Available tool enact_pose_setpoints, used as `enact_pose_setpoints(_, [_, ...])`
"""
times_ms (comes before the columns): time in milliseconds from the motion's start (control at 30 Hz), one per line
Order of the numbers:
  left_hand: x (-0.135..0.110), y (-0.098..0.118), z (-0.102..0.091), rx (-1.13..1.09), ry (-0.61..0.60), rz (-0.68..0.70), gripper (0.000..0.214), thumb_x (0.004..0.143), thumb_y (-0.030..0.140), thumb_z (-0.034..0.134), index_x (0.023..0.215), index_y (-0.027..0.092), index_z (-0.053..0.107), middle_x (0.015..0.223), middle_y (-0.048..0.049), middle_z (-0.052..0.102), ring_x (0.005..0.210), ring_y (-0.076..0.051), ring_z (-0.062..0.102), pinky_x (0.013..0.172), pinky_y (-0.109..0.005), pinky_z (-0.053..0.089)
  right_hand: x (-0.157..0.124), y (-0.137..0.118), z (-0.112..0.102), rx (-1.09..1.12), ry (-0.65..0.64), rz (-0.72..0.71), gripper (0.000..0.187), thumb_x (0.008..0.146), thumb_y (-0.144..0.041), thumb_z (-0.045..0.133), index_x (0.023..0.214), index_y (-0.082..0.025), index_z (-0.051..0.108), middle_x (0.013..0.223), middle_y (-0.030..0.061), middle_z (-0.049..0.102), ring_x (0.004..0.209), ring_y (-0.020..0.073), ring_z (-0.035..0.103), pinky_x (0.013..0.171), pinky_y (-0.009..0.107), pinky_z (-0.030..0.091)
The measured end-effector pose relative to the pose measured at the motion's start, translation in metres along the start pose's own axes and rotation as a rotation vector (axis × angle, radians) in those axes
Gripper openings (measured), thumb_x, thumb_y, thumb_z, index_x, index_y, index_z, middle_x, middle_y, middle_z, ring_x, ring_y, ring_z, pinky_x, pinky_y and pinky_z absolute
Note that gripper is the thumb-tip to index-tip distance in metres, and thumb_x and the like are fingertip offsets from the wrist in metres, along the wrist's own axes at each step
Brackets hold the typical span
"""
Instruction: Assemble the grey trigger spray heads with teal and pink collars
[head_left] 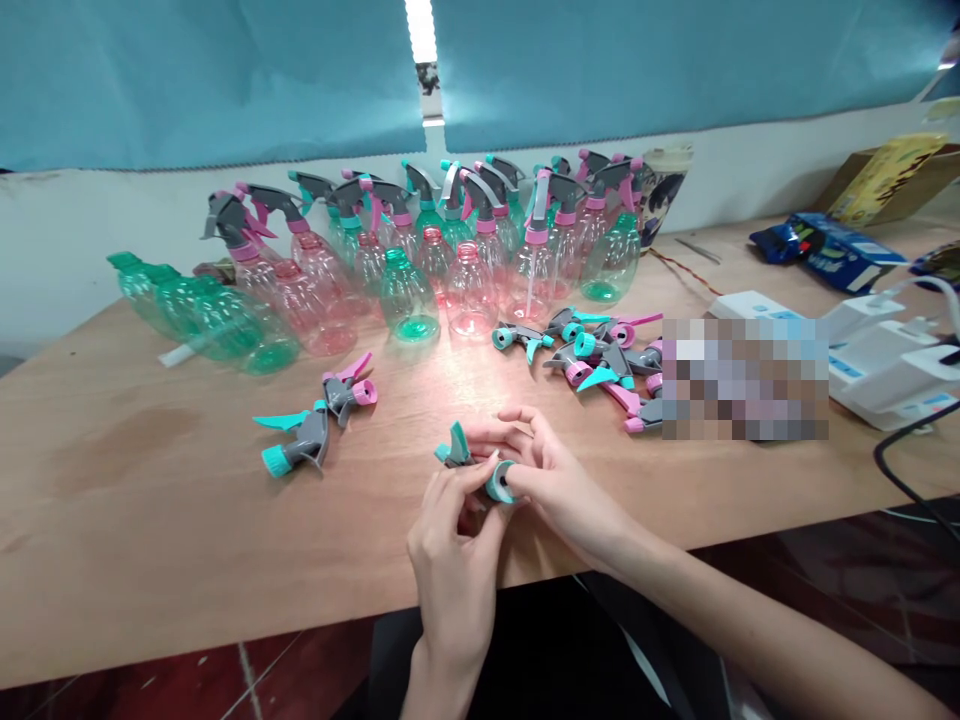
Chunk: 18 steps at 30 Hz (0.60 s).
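Observation:
Near the table's front edge, my left hand (454, 535) and my right hand (551, 480) both grip a grey and teal trigger spray head (455, 447). Its teal collar (501, 482) faces me, with fingers of both hands at its rim. My hands cover most of the grey body. To the left lie two loose spray heads, one with a teal collar (300, 442) and one with a pink collar (349, 392). A pile of spray heads (600, 350) in teal and pink rests beyond my right hand.
Clear green and pink bottles stand in rows at the back; some, like this green bottle (409, 300), have no head, others carry spray heads. A white power strip (862, 350) with plugs and a black cable is at the right. Behind it lies a blue packet (832, 255).

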<state>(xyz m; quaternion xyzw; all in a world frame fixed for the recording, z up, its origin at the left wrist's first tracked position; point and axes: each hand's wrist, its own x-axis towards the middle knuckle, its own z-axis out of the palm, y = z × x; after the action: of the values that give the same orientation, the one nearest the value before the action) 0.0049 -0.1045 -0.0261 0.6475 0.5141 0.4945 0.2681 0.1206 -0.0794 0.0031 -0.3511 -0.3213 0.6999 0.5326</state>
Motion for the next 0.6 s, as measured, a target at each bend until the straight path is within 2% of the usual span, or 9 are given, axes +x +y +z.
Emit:
enact_pose_setpoints(133, [0.001, -0.001, -0.001, -0.043, -0.026, -0.073, 0.019, 0.078, 0.019, 0.07, 0.097, 0.024, 0.067, 0.085, 0.0027, 0.062, 0.067, -0.011, 0.052, 0.061, -0.021, 0.042, 0.0, -0.002, -0.005, -0.049, -0.021, 0.015, 0.047, 0.063, -0.007, 0.057, 0.1, -0.026, 0.037, 0.107, 0.0021, 0.06, 0.108, 0.0198, 0.06, 0.095, 0.04, 0.044])
enact_pose_setpoints(267, [0.004, 0.001, -0.005, -0.08, -0.098, -0.123, 0.027, 0.081, 0.02, 0.068, 0.106, 0.027, 0.067, 0.089, 0.0026, 0.064, 0.069, -0.011, 0.053, 0.064, -0.021, 0.043, 0.001, -0.008, -0.016, -0.182, -0.107, -0.055, 0.05, 0.067, -0.005, 0.062, 0.106, -0.026, 0.037, 0.111, 0.0027, 0.058, 0.111, 0.0167, 0.058, 0.102, 0.039, 0.04])
enact_pose_setpoints(367, [0.005, 0.002, -0.007, -0.065, -0.128, -0.102, 0.032, 0.084, 0.018, 0.064, 0.114, 0.029, 0.065, 0.095, 0.0014, 0.064, 0.073, -0.012, 0.055, 0.067, -0.022, 0.045, 0.0, -0.014, -0.022, -0.272, -0.137, -0.086, 0.056, 0.069, -0.005, 0.065, 0.111, -0.026, 0.035, 0.113, 0.0028, 0.055, 0.112, 0.0155, 0.057, 0.106, 0.039, 0.038])
enact_pose_setpoints(500, [0.004, 0.002, -0.007, -0.049, -0.129, -0.04, 0.034, 0.086, 0.017, 0.06, 0.118, 0.03, 0.063, 0.103, -0.0019, 0.063, 0.084, -0.016, 0.057, 0.071, -0.024, 0.047, -0.002, -0.02, -0.02, -0.338, -0.166, -0.091, 0.059, 0.07, -0.005, 0.065, 0.116, -0.026, 0.034, 0.116, 0.0046, 0.052, 0.111, 0.0163, 0.057, 0.104, 0.041, 0.041])
enact_pose_setpoints(600, [0.002, 0.001, -0.007, -0.034, -0.116, -0.017, 0.034, 0.087, 0.017, 0.06, 0.118, 0.03, 0.063, 0.099, -0.0025, 0.063, 0.077, -0.015, 0.055, 0.066, -0.024, 0.046, -0.003, -0.028, -0.017, -0.406, -0.192, -0.066, 0.062, 0.071, -0.008, 0.067, 0.12, -0.027, 0.033, 0.121, 0.0073, 0.05, 0.113, 0.0192, 0.056, 0.101, 0.043, 0.044])
